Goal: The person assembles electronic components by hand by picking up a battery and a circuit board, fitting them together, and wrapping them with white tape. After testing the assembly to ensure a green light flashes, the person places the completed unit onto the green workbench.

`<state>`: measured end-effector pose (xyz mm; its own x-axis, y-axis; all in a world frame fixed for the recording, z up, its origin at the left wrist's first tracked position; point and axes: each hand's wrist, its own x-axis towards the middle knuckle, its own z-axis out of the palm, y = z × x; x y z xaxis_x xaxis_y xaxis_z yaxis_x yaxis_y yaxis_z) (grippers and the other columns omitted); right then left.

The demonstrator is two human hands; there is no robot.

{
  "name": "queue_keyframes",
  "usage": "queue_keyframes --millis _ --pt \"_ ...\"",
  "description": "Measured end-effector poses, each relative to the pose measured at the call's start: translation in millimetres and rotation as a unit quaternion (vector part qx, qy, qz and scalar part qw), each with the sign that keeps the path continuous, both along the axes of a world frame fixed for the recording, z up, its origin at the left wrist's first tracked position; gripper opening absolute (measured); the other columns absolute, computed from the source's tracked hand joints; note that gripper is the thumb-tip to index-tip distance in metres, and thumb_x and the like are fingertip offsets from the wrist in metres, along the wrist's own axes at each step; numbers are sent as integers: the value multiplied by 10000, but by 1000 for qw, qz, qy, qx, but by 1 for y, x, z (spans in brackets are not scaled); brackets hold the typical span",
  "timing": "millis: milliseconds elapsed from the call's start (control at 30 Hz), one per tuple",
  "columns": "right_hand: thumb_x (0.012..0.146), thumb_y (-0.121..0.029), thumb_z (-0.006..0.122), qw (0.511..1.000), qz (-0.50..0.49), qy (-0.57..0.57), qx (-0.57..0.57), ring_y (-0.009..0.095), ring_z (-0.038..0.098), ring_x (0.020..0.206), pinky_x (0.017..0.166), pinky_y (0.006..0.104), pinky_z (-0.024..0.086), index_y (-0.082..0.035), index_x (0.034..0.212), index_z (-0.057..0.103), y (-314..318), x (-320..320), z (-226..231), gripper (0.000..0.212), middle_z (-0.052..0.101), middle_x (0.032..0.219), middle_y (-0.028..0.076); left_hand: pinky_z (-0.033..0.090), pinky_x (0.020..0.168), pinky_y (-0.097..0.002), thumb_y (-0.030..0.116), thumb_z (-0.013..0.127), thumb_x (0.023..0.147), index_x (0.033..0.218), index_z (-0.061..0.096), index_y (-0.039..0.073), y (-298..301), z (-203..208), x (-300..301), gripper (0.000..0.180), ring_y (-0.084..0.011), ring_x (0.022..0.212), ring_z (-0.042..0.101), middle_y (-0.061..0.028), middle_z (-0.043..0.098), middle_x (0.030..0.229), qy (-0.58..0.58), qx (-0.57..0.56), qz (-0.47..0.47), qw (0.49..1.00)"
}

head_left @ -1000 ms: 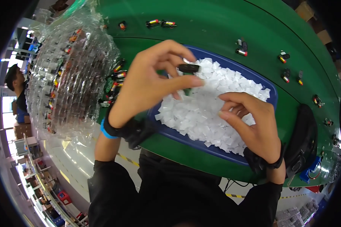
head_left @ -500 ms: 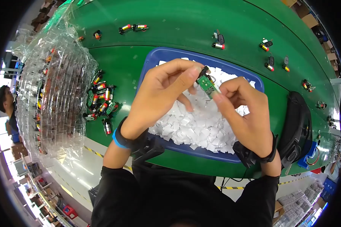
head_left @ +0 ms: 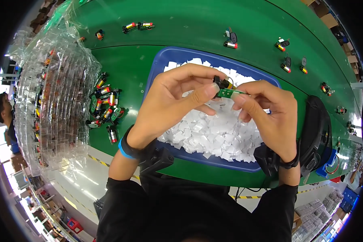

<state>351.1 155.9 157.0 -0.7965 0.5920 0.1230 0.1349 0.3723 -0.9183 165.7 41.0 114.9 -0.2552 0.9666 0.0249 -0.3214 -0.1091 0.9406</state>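
Above the blue tray, both hands grip a small green circuit board (head_left: 226, 93) with a black part and a cylindrical battery or motor attached. My left hand (head_left: 177, 99) pinches its black end between thumb and fingers. My right hand (head_left: 268, 107) holds the other end with thumb and forefinger. The board now shows nearly edge-on. Below the hands, white paper pieces (head_left: 205, 141) fill the blue tray (head_left: 160, 60). To the left lies a pile of similar board assemblies (head_left: 105, 105) with red and yellow cylinders.
Stacked clear plastic trays (head_left: 60, 101) wrapped in film stand at the left. A black curved case (head_left: 313, 133) lies right of the tray, near a blue tool (head_left: 330, 164). More assemblies (head_left: 230, 43) are scattered along the green bench (head_left: 181, 24). A person (head_left: 4, 111) is at far left.
The board has turned from showing its green face to lying nearly edge-on and level. My right hand has shifted slightly right, still holding it.
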Motion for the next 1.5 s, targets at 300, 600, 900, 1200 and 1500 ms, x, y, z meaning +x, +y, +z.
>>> queue_keyframes --millis 300,600,900,1200,1500 --pt "894 25 723 998 39 -15 37 106 628 581 511 225 482 52 992 763 4 9 10 109 696 739 90 657 771 -351 45 739 926 1158 707 -37 1 -8 -4 247 -216 1034 695 -182 694 1187 -42 5 -58 997" --pt "873 38 740 998 41 -41 25 100 598 548 492 229 457 64 978 763 3 11 14 110 682 712 91 651 807 -351 47 756 914 1126 710 -47 1 -11 -2 236 -214 1004 710 -181 717 1149 -74 1 -79 994" --pt "876 45 733 1000 10 -16 -25 116 611 573 497 228 469 77 973 757 -3 5 11 105 682 736 111 653 815 -350 67 749 926 1145 698 -48 -1 -8 -6 253 -204 1010 706 -179 711 1167 -98 34 -76 992" --pt "914 38 699 998 -28 25 -51 133 634 598 520 230 495 101 1009 736 -12 4 11 120 688 783 136 653 833 -352 43 723 941 1170 675 -60 -1 -15 0 256 -206 1037 698 -188 684 1218 -154 79 -67 983" --pt "899 37 715 999 3 -38 26 128 652 616 530 234 504 83 1026 743 -11 8 7 138 703 791 127 633 848 -327 248 696 989 1237 660 -10 6 -22 7 360 -182 1016 702 -156 677 1253 -45 23 -37 998"
